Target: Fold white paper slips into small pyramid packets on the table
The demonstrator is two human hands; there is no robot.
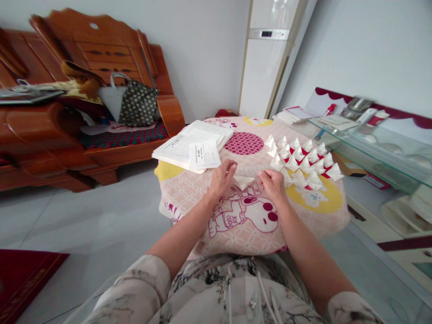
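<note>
My left hand (222, 177) and my right hand (272, 184) rest on a small table covered with a pink cartoon-print cloth (249, 216). Between them lies a folded white paper piece (243, 181); both hands touch its edges with fingers bent and pressed down on it. Just right of my right hand stand several folded paper triangles (303, 162), white with red showing, packed in rows. A stack of printed paper sheets (194, 146) lies at the table's far left, beyond my left hand.
A wooden bench (84, 112) with bags (130, 101) stands at left. A tall white appliance (266, 58) is in the far corner. A glass counter (378, 144) with papers and containers runs along the right. A red mat (23, 274) lies on the grey floor.
</note>
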